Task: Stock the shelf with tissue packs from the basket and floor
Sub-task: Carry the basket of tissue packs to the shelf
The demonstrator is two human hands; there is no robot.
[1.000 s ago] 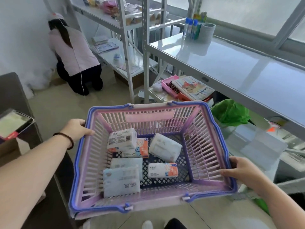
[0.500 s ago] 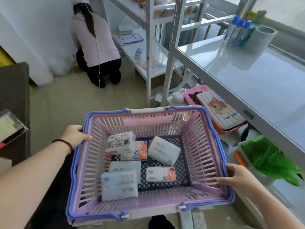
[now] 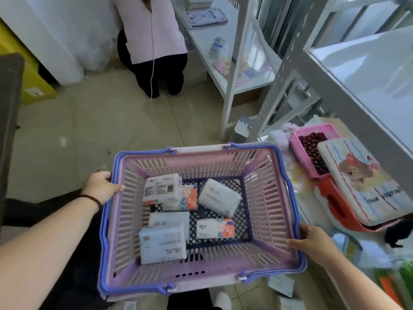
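I hold a pink basket (image 3: 271, 198) with blue rims in front of me, above the floor. My left hand (image 3: 101, 186) grips its left rim and my right hand (image 3: 312, 241) grips its right rim. Several tissue packs lie on the basket's dark mesh bottom: a white one with a barcode (image 3: 162, 187), an orange-patterned one (image 3: 187, 199), a plain white one (image 3: 219, 198), a small orange-and-white one (image 3: 215, 228) and a pale blue one (image 3: 162, 245) at the front. The white metal shelf (image 3: 362, 63) stands to the right.
A person in a pink top (image 3: 152, 41) crouches on the floor ahead by a second shelf unit (image 3: 232, 63). On the lower right shelf sit a pink tray of dark beans (image 3: 297, 148), a cartoon-printed case (image 3: 362, 180) and a red tray (image 3: 335, 204). A dark seat (image 3: 9, 121) stands at left.
My view has tilted further down and the basket has come lower, nearer the bottom shelf. Both hands keep their hold on the rims. The packs have not shifted.
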